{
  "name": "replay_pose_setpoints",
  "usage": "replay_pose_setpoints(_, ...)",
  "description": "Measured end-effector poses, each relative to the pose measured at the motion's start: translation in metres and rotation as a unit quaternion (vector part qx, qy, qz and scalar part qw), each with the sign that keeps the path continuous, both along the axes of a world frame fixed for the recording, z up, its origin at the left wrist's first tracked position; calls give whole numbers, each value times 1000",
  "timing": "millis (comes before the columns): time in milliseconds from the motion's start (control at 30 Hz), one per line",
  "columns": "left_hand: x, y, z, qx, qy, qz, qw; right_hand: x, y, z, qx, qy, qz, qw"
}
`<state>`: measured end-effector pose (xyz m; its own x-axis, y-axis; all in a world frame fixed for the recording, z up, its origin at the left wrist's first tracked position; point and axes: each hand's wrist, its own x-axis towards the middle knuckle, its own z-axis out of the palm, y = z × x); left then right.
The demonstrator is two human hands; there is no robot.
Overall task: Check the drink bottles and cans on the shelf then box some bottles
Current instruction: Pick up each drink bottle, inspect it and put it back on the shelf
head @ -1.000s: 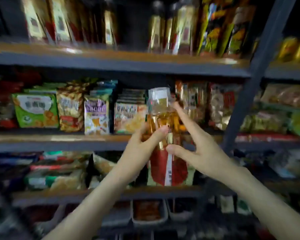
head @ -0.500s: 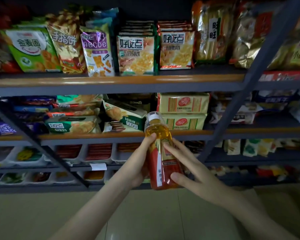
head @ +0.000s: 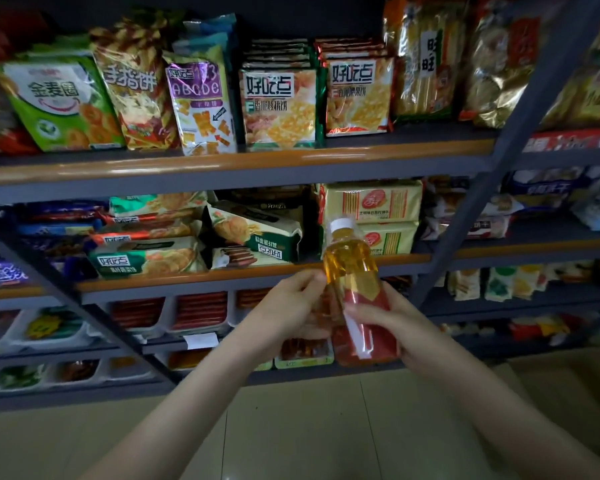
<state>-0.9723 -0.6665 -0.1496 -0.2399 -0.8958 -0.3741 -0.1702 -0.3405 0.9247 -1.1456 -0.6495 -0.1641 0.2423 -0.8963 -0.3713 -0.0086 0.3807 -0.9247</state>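
Note:
A clear drink bottle [head: 352, 268] with amber liquid, a white cap and a red label is held in front of the shelves, tilted with its cap up and to the left. My left hand [head: 284, 310] grips its left side at label height, fingers curled against it. My right hand [head: 392, 323] wraps the lower labelled part from the right, thumb across the front. The bottle's base is partly hidden by my right palm.
Grey metal shelves [head: 243, 168] with orange edge strips hold snack bags [head: 201, 105] and biscuit packs [head: 371, 202]. White trays [head: 136, 315] of packaged food fill the lower rows. A grey diagonal upright [head: 499, 161] stands right of the bottle. Beige tiled floor [head: 291, 427] lies below.
The view dropped from the upper shelves to the lower ones. Both hands carried the bottle downward, and my right hand closed further round its label.

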Motion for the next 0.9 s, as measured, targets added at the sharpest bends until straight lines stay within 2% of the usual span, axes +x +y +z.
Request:
replay_pose_setpoints(67,3,-3,4,-37,14,-31,999,-9,1,1,52,-134,-45,989)
replay_pose_setpoints(133,-1,-7,3,-33,25,-70,997,-15,3,-4,75,-248,-85,962)
replay_pose_setpoints(200,-11,-13,3,16,29,-127,991,-19,4,-5,75,-299,-125,943)
replay_pose_setpoints(267,-25,-19,0,79,57,-184,978,-26,6,-3,62,-307,-156,937)
replay_pose_setpoints(367,-50,-24,4,92,105,-220,965,-48,8,1,26,-259,-148,954)
replay_pose_setpoints(500,-93,-31,14,51,95,-229,967,-89,9,16,11,-175,-184,967)
replay_pose_setpoints(633,-144,-39,36,-83,44,-235,967,-135,8,34,-65,-22,-201,977)
replay_pose_setpoints(800,-230,-54,63,-224,-10,-239,945,-212,9,65,-139,34,-217,966)
replay_pose_setpoints(900,-291,-64,88,-322,-73,-246,911,-271,4,84,-191,56,-231,952)
